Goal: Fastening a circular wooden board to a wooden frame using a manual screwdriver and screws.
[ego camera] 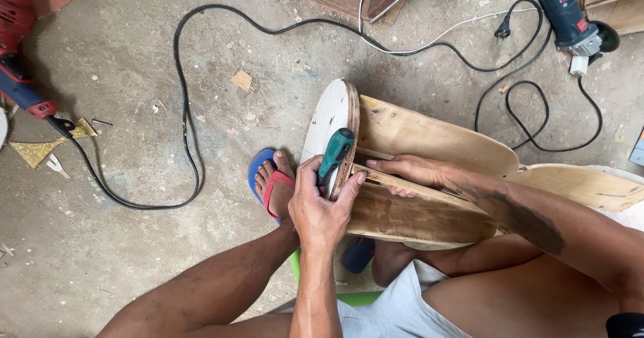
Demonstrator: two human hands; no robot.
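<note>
Head view. I see my left hand (320, 207) closed around a green-handled tool (335, 154), its tip pressed against the white round plywood panel (329, 126) standing on edge at centre. My right hand (410, 171), fingers curled, grips the curved wooden slats (416, 210) meeting that panel from 3 o'clock. At 1 o'clock lies a blue angle grinder (567, 12) bearing a small red label; its black cable (184, 110) loops toward 9 o'clock. A blue sandal (263, 177) sits just left of the panel.
</note>
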